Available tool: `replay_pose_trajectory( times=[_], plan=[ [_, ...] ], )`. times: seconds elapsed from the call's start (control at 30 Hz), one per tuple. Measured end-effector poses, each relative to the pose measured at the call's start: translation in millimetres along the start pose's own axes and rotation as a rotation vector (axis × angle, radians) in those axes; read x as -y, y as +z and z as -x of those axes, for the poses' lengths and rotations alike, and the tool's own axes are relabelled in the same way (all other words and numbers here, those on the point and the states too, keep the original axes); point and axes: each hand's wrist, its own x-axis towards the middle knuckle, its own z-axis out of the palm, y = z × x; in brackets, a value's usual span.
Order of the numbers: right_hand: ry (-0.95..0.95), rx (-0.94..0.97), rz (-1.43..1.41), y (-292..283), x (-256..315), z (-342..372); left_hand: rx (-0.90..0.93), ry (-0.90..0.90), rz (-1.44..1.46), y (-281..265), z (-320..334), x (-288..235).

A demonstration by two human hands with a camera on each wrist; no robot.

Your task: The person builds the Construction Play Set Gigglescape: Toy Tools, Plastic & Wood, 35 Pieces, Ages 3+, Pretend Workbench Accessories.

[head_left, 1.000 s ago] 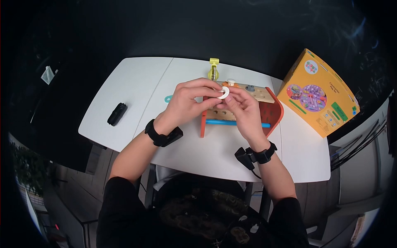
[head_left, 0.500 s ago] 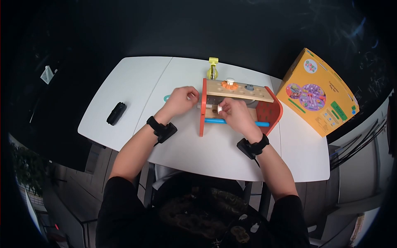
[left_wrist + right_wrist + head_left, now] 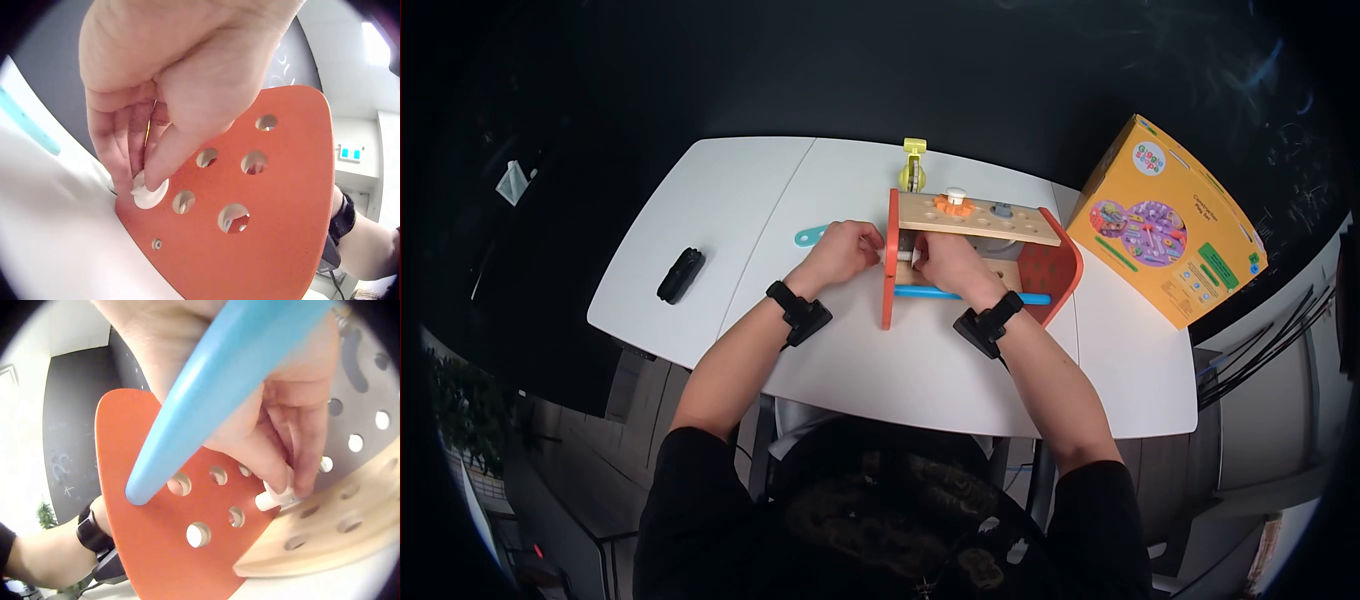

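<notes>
The left hand (image 3: 838,256) is at the outer face of the red side panel (image 3: 890,285) of a toy workbench. In the left wrist view its thumb and fingers pinch a white round head (image 3: 152,192) lying against the panel (image 3: 284,200). Inside the bench, the right hand (image 3: 952,266) pinches a small white piece (image 3: 279,487) around or at a white threaded shaft (image 3: 265,501), close to the panel's inner face. The fingers hide how far the piece sits on the shaft.
A blue bar (image 3: 970,295) crosses the bench front. On top are an orange gear (image 3: 953,207) and a grey piece (image 3: 1002,210). Around stand a yellow-green toy (image 3: 913,172), a teal strip (image 3: 808,236), a black case (image 3: 681,275) and a yellow box (image 3: 1170,220).
Both hands parted from above the bench, where they held a white ring, and lowered to either side of the left panel. The right hand then moved further left, toward the panel.
</notes>
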Motion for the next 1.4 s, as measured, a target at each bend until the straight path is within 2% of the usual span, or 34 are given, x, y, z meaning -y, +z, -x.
replay_pose_trajectory(
  times=[0.23,0.63,0.93,1.13,1.4],
  plan=[
    [-0.012,0.014,0.127,20,-21,-19,0.021,-0.013,-0.057,-5,3,-10],
    [-0.006,0.018,-0.017,20,-23,-17,0.029,-0.026,-0.002,-5,0,-5],
    [-0.010,0.052,0.119,22,-29,-20,0.006,0.006,0.038,0,0,-2],
    [-0.015,-0.029,0.051,21,-25,-16,0.025,-0.005,0.033,-2,0,-4],
    [-0.009,0.014,0.055,14,-15,-11,0.032,-0.015,0.030,-3,1,-8]
  ],
)
